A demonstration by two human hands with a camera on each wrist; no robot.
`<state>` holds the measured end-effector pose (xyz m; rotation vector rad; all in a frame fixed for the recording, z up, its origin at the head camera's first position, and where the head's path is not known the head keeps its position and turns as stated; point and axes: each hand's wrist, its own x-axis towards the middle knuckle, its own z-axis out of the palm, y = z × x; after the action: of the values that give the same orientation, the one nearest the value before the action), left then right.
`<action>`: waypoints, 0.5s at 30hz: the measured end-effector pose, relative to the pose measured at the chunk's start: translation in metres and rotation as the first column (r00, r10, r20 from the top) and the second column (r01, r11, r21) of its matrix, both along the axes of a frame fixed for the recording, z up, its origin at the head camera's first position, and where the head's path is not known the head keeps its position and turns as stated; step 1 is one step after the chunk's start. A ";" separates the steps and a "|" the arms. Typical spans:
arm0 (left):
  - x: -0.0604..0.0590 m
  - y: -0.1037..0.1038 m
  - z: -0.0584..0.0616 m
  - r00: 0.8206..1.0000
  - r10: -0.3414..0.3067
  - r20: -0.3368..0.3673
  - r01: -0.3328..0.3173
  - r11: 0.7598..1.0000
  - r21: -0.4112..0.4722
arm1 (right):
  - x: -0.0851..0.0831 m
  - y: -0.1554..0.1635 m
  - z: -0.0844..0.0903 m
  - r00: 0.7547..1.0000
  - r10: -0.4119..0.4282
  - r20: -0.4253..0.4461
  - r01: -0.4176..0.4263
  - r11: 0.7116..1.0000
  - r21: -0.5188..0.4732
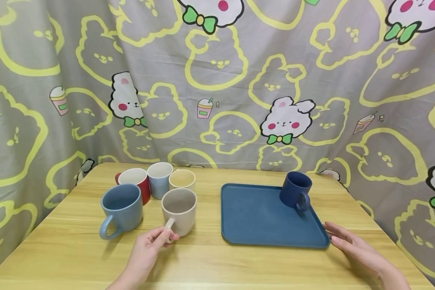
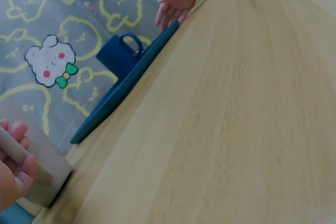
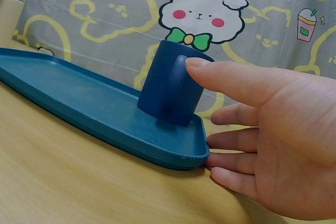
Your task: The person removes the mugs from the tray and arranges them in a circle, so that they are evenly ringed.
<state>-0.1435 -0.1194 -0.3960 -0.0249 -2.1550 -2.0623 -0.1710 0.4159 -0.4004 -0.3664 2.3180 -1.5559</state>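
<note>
My left hand (image 1: 148, 247) pinches the handle of a light grey-beige mug (image 1: 179, 211), thumb and fingers around it; in the left wrist view this mug (image 2: 44, 174) is at the lower left. A blue tray (image 1: 264, 219) lies on the right half of the table. My right hand (image 1: 362, 249) is at the tray's near right corner, its fingers extended with the tips right at the rim; the right wrist view shows the same hand (image 3: 283, 135) with its palm toward the camera. On the tray's far right corner stands a navy mug (image 1: 295, 189), handle toward me.
Left of the held mug stands a larger blue mug (image 1: 125, 207). Behind are a red mug (image 1: 143, 187) with a white inside, a light blue cup (image 1: 159, 183) and a cream cup (image 1: 183, 179). A patterned curtain (image 1: 235, 100) hangs behind the wooden table (image 1: 217, 266).
</note>
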 end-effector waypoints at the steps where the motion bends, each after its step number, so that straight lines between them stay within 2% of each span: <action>1: 0.000 0.000 0.000 1.000 0.003 0.001 -0.003 1.000 0.001 | 0.000 0.000 0.000 1.000 -0.002 -0.001 0.002 1.000 0.002; 7: -0.002 -0.002 -0.003 1.000 0.006 0.005 -0.006 1.000 0.001 | 0.001 -0.001 0.000 1.000 0.006 -0.016 -0.007 1.000 -0.004; 15: -0.005 -0.002 0.001 0.998 0.012 0.055 -0.013 1.000 0.027 | 0.000 -0.002 0.000 1.000 0.017 -0.014 -0.018 0.998 -0.052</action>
<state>-0.1483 -0.1219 -0.3947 0.0493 -2.1527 -2.1089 -0.1710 0.4134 -0.4006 -0.4095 2.2817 -1.6128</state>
